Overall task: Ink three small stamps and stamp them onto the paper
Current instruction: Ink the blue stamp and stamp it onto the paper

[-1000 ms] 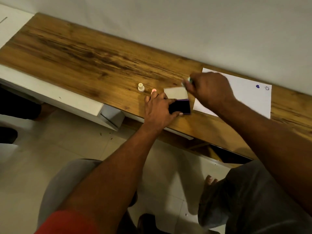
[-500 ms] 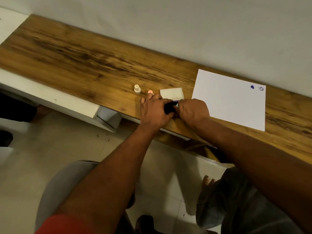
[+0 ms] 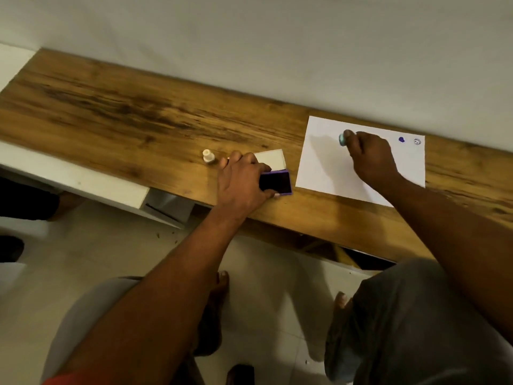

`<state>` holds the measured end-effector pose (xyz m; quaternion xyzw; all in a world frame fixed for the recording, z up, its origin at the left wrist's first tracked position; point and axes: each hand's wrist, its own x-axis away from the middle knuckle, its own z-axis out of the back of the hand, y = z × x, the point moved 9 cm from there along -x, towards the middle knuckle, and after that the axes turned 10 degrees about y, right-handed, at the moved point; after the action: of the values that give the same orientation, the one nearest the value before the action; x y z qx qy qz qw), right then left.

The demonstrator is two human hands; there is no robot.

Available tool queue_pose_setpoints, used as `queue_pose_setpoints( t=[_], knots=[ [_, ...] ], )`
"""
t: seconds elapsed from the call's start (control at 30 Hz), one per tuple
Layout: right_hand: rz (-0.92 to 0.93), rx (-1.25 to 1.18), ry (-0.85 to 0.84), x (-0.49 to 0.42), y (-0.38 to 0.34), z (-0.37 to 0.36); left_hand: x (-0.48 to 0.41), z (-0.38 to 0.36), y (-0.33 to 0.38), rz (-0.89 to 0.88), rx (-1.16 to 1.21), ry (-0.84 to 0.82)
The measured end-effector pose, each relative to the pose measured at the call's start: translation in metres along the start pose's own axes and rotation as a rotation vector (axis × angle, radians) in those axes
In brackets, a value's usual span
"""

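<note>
Change: I see the right hand (image 3: 370, 157) has left the ink pad (image 3: 276, 182), where it was pressing half a second ago, and now sits over the far part of the paper (image 3: 319, 165).
Right hand: its fingertips pinch a small blue stamp (image 3: 342, 139), tipped on its side. I cannot tell whether the stamp touches the sheet yet.
Left hand: the left hand (image 3: 241, 182) still curls round the left side of the ink pad and holds it down near the front edge of the desk (image 3: 125, 120).
Paper: two purple prints sit at its far right corner, a heart (image 3: 401, 139) and a round face (image 3: 417, 141). The blue stamp is to the left of both, apart from them.
Other stamps: a white stamp (image 3: 208, 156) stands upright just left of the left hand.
Lid: a white lid (image 3: 273, 158) lies just beyond the pad.
Meaning: I judge the third stamp is inked and two prints are done, so only the last press remains.
</note>
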<state>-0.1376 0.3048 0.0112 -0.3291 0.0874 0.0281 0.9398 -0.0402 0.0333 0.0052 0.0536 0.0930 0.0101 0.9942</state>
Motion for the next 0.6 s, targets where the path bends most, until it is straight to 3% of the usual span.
queue_pose_setpoints(
  t=[0.27,0.43,0.6],
  knots=[
    [-0.189,-0.167,-0.041,0.002,0.059,-0.003,-0.031,-0.004,0.111,-0.175,0.148,0.118],
    [-0.382,-0.464,0.007,-0.003,0.081,-0.001,-0.057,-0.051,0.175,-0.195,0.237,0.060],
    [-0.535,-0.685,0.001,-0.003,0.100,-0.007,-0.062,-0.088,0.190,-0.219,0.264,0.093]
  ],
)
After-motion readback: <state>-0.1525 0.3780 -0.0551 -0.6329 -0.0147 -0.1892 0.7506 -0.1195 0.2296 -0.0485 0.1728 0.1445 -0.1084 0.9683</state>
